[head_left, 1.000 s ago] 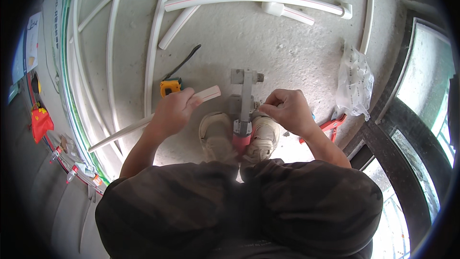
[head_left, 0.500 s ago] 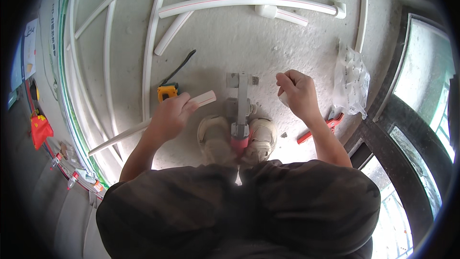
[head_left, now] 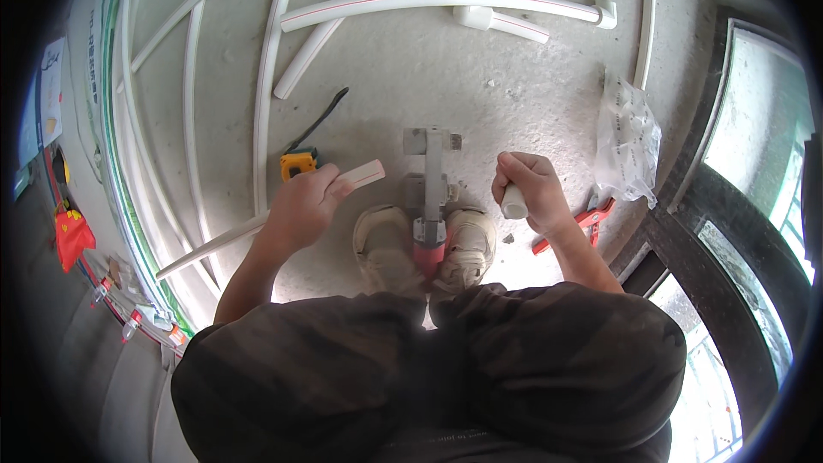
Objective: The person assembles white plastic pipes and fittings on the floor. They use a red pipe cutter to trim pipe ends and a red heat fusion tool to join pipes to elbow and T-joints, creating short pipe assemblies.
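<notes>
The left hand (head_left: 304, 204) grips a white pipe (head_left: 363, 175) with a thin red line; the pipe slants from the near left up to the right, its far end poking out past the fingers. The right hand (head_left: 533, 190) is closed around a short white tubular piece (head_left: 514, 206), whose round end points toward the near side. Between the hands and well apart from both, a grey heating tool (head_left: 435, 163) with a red handle (head_left: 428, 255) stands between two beige shoes (head_left: 382, 240). A yellow tape measure (head_left: 297, 163) with a black strap (head_left: 321, 116) lies on the floor (head_left: 523, 103) just beyond the left hand. Right of the right hand are a red-handled tool (head_left: 603, 213) and a crumpled clear plastic bag (head_left: 627, 144). Farther off, a long white pipe with an elbow (head_left: 607, 15) at its right end lies across other pipes (head_left: 319, 51).
</notes>
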Available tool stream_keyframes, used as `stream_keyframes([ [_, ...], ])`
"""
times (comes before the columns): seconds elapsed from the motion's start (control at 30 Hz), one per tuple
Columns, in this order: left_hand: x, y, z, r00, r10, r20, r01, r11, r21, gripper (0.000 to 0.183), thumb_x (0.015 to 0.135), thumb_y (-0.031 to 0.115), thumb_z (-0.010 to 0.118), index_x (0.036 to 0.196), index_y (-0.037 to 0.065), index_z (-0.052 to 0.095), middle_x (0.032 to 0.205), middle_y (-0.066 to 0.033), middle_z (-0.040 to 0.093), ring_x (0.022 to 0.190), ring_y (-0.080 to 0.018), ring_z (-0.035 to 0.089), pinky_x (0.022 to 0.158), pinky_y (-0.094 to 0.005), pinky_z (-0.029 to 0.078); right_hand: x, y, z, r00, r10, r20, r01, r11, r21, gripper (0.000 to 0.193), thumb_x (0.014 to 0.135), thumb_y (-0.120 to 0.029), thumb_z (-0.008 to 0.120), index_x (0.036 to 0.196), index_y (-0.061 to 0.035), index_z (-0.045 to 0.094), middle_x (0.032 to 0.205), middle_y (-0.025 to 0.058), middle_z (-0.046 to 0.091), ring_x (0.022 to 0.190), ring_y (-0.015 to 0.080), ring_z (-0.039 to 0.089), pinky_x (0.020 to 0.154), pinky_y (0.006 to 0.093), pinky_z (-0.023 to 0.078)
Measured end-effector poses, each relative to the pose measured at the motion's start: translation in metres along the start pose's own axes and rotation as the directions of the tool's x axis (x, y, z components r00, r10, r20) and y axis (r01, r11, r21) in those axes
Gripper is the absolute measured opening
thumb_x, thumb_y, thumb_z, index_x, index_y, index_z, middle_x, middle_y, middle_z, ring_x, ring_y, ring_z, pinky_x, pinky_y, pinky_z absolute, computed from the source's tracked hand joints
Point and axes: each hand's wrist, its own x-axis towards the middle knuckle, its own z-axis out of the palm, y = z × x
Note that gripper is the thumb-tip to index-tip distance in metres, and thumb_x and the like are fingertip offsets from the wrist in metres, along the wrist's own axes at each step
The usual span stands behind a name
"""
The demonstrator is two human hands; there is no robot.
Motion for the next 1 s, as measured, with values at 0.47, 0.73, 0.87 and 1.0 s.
stream_keyframes([
  [0.47, -0.003, 0.008, -0.005, 0.999, -0.033, 0.023, 0.034, 0.999, -0.026, 0.035, 0.107, 0.031, 0.056, 0.091, 0.0, 0.055, 0.076, -0.0238, 0.055, 0.073, -0.0446, 0.056, 0.067, -0.0472, 0.043, -0.032, 0.052, -0.032, 0.843, -0.5, 0.198, 0.537, 0.805, -0.251, 0.031, 0.103, -0.022, 0.061, 0.082, 0.0002, 0.061, 0.074, 0.0079, 0.066, 0.064, 0.0147, 0.061, 0.059, 0.0332, 0.05],
  [0.73, -0.007, -0.02, 0.004, 0.999, 0.025, -0.023, -0.027, 0.995, -0.095, 0.034, 0.11, 0.028, 0.054, 0.09, 0.001, 0.051, 0.069, -0.0086, 0.042, 0.065, -0.0164, 0.039, 0.06, -0.0371, 0.036, -0.121, 0.097, -0.066, 0.687, -0.271, -0.675, -0.302, 0.738, -0.603, 0.033, 0.086, -0.026, 0.081, 0.1, -0.0027, 0.063, 0.083, 0.0114, 0.071, 0.073, 0.026, 0.068, 0.073, 0.0403, 0.054],
  [0.87, -0.005, -0.012, 0.001, 1.0, 0.015, -0.002, -0.015, 0.998, -0.055, 0.034, 0.109, 0.029, 0.056, 0.091, 0.0, 0.052, 0.071, -0.0129, 0.046, 0.066, -0.0243, 0.044, 0.062, -0.0396, 0.038, -0.115, 0.087, -0.1, 0.576, 0.001, -0.817, -0.608, 0.669, -0.428, 0.052, 0.088, -0.055, 0.076, 0.085, -0.0031, 0.071, 0.084, 0.016, 0.076, 0.082, 0.032, 0.074, 0.079, 0.047, 0.054],
  [1.0, 0.005, 0.01, -0.002, 0.999, 0.002, 0.036, -0.001, 0.999, -0.032, 0.032, 0.107, 0.027, 0.059, 0.092, 0.0, 0.056, 0.074, -0.0213, 0.054, 0.069, -0.0399, 0.053, 0.064, -0.0446, 0.042, -0.104, 0.109, -0.107, 0.614, -0.057, -0.787, -0.585, 0.636, -0.503, 0.056, 0.085, -0.055, 0.075, 0.088, 0.0006, 0.075, 0.08, 0.0181, 0.075, 0.082, 0.0341, 0.075, 0.077, 0.0464, 0.056],
])
